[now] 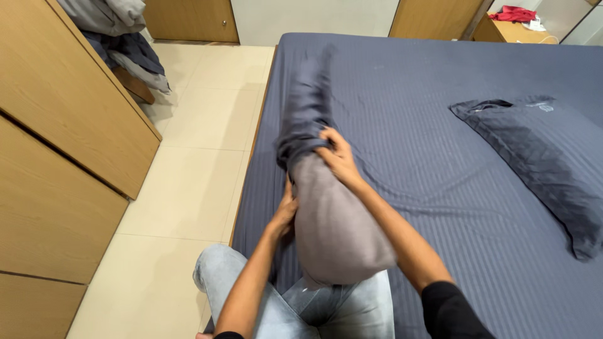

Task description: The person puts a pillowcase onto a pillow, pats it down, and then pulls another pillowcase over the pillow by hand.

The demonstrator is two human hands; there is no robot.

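A grey pillow (336, 229) stands on end between my knees, its lower end near my jeans. A dark blue pillowcase (306, 113) covers its upper part and sticks up, blurred, over the bed. My right hand (339, 157) grips the bunched edge of the pillowcase on the pillow's right side. My left hand (286, 213) holds the pillow's left side, partly hidden behind it.
The bed (440, 125) has a dark blue striped sheet, and a second pillow in a dark blue case (540, 157) lies at the right. Wooden wardrobe doors (56, 157) stand at the left across a tiled floor (195, 157). Clothes (119, 37) hang at the top left.
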